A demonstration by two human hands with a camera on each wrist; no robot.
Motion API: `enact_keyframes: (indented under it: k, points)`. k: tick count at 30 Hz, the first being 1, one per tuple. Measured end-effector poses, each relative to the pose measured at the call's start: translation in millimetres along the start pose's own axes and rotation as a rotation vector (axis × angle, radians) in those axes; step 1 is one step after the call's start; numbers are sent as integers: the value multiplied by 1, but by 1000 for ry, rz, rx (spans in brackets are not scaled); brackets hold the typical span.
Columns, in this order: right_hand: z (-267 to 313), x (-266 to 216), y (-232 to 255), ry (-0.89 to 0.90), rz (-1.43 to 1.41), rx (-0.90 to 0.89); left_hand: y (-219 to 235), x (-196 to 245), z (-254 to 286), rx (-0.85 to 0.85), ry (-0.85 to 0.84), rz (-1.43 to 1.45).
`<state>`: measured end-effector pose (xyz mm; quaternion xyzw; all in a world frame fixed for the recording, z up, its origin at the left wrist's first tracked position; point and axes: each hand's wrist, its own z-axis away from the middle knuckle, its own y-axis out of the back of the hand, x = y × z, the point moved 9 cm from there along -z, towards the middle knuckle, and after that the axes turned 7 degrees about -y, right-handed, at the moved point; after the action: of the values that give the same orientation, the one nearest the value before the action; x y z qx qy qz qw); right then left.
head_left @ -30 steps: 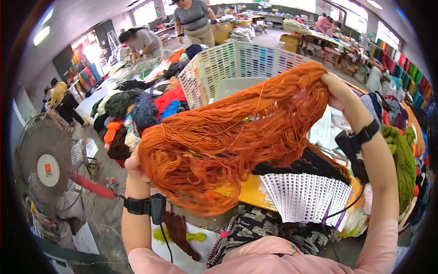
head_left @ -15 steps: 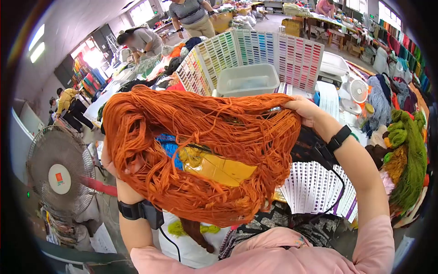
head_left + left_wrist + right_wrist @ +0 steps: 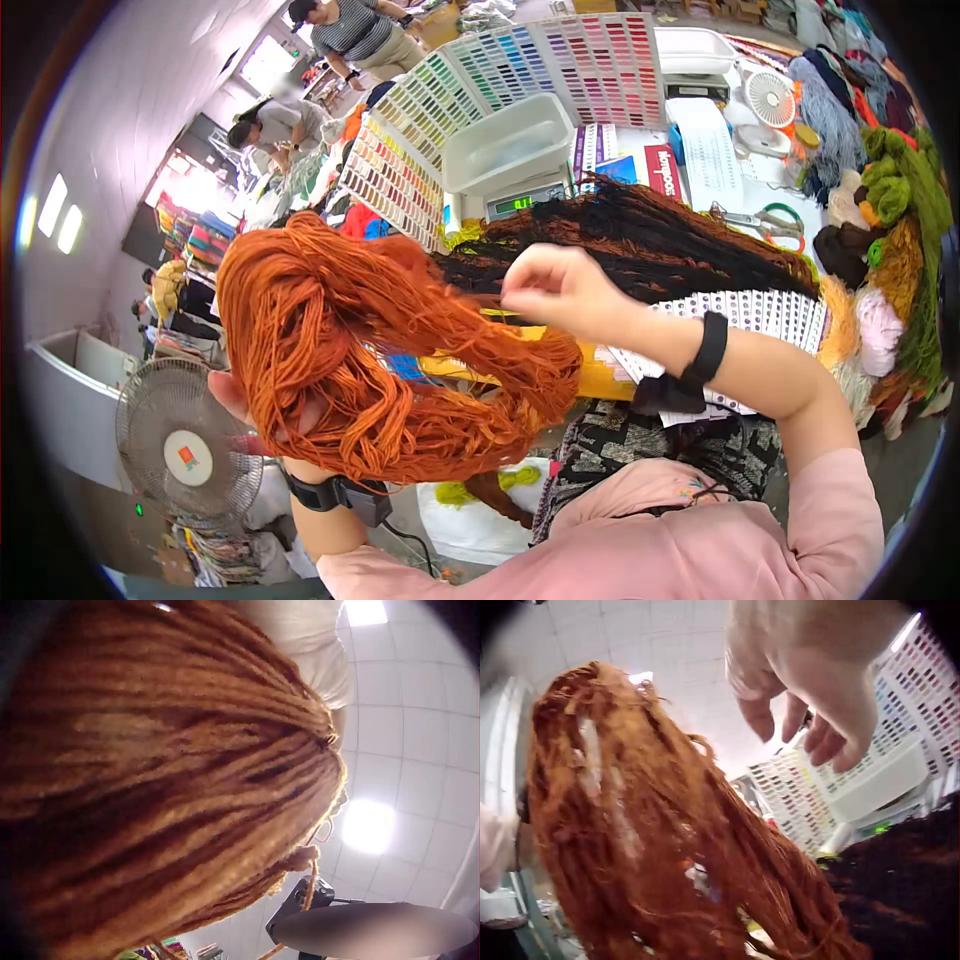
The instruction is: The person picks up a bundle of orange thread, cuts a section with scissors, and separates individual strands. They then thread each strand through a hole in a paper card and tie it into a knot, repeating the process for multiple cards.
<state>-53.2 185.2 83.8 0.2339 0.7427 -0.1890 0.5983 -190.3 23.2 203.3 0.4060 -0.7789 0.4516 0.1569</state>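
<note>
A large hank of orange yarn (image 3: 300,330) hangs bunched from my left hand (image 3: 228,393); its far end trails to the right in a loose loop. Strands cover most of that hand, leaving the thumb and bits of fingers visible. In the left wrist view the yarn (image 3: 172,780) fills much of the picture. My right hand (image 3: 565,285) is raised beyond the loop's right end, holding nothing. Seen from the right wrist, the right hand (image 3: 810,682) has loosely bent fingers, apart from the orange yarn (image 3: 652,825).
Dark black-brown yarn (image 3: 660,240) lies across the table over fanned punched cards (image 3: 760,310). Behind stand a translucent bin (image 3: 510,145), a scale (image 3: 525,203) and a folding colour chart (image 3: 500,65). Scissors (image 3: 780,225) lie at right beside green yarn (image 3: 910,250). A floor fan (image 3: 185,450) stands left.
My right hand has let go of the hank's right end and moved left. The hank, stretched between both hands before, now droops from the left hand. The view has tilted down.
</note>
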Motion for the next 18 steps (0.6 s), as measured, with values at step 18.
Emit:
enact_keyframes:
  k: [18]
  points:
    - [30, -46, -27, 242, -118, 35, -2, -5, 3, 13, -99, -170]
